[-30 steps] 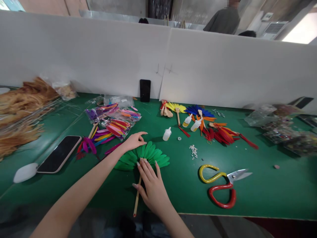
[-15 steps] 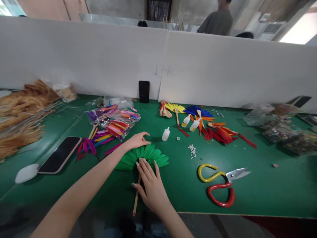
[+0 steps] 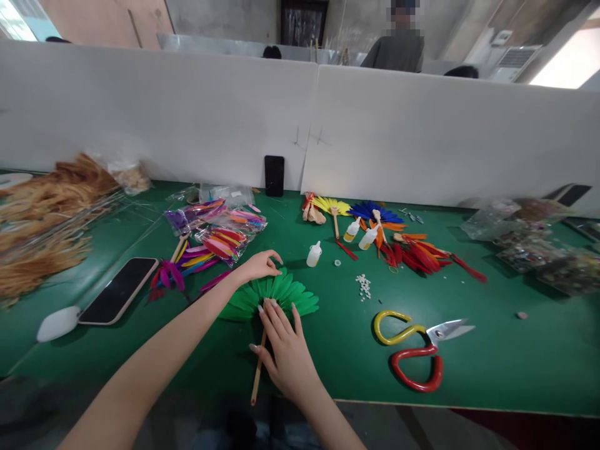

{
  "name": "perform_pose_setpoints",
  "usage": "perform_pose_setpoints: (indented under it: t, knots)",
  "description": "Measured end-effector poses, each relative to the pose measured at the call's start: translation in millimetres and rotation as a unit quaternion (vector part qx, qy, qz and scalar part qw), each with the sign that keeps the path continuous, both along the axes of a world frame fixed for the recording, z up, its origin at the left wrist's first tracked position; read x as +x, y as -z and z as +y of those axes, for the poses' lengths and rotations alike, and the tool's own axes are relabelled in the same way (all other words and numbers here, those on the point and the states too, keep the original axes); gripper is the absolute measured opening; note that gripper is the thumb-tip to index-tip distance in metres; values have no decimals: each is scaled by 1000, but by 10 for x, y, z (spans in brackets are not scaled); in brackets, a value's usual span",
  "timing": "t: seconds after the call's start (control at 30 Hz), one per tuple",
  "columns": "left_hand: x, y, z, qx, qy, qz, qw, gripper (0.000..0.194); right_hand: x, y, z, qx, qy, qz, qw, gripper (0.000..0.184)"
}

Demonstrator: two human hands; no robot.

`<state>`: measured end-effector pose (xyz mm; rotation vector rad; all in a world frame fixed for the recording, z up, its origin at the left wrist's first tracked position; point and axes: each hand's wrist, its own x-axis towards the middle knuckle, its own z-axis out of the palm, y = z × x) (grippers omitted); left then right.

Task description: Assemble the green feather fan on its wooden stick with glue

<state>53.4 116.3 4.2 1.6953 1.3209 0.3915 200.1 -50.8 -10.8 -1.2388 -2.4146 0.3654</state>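
Lying flat on the green counter, the green feather fan sits right in front of the person, its wooden stick running from the fan's base back toward the near edge, tilted a little to the left. The feathers spread away from the person in a half circle. The right hand rests on top of the stick where it meets the feathers, fingers stretched flat and pressing at the base, so it grips nothing but pins the joint down. The left hand reaches in from the left and touches the far rim of the fan, fingers loosely curled with the tips on the feather ends, holding nothing that I can make out. So the fan lies between the two hands, the right one nearer the handle, the left one nearer the tips. Just beyond the fan stands a small glue bottle; the scissors lie well to the right, and a phone to the left.
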Motion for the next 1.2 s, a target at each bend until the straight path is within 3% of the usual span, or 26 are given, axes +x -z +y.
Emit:
perform_pose_setpoints:
  t: [0.77, 0.9, 0.97, 1.07, 1.2]
  knots:
    - [-28, 41, -142, 112, -11, 57, 992, 24, -20, -44, 3, 0, -4, -6, 1000, 60]
    - [-38, -40, -204, 150, -13, 93, 984, 24, 65, -72, -56, 1, 36, 0, 999, 61]
    - [-33, -110, -328, 210, -36, 131, 968, 27, 179, -36, -110, 11, 74, 5, 997, 59]
    - [13, -165, -684, 337, -59, 213, 915, 35, 393, 53, -171, 24, 133, 6, 991, 58]
    - [90, -29, -1256, 374, 57, 210, 902, 45, 561, 108, -121, 14, 160, -17, 987, 58]
